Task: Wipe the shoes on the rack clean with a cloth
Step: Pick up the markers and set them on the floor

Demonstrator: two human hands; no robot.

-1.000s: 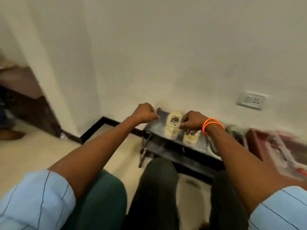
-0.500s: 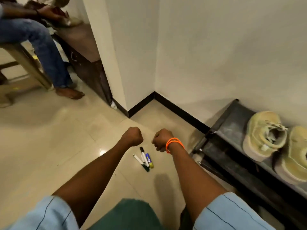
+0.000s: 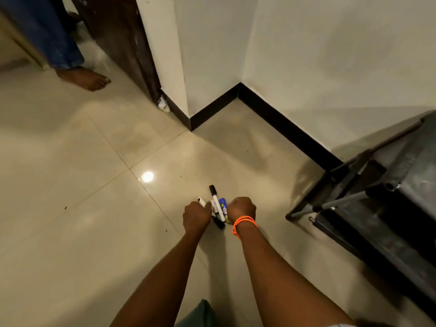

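Both of my hands are closed into fists low over the tiled floor. My left hand (image 3: 197, 214) and my right hand (image 3: 241, 208), which has an orange band at the wrist, flank a small bunch of markers (image 3: 217, 206) lying on the floor. My left fist hides part of the white marker on the left. I see nothing held in either fist. The dark metal shoe rack (image 3: 382, 185) stands at the right edge, with only its left end in view. No shoes and no cloth are visible.
A white wall with black skirting (image 3: 283, 128) runs behind the rack and forms a corner. A dark wooden cabinet (image 3: 122, 43) stands at the top. A seated person's bare foot (image 3: 85, 77) rests on the floor at top left.
The view swung left and down, from the shoes on the rack to the floor. Both fists dropped onto the markers, and the shoes left the frame.
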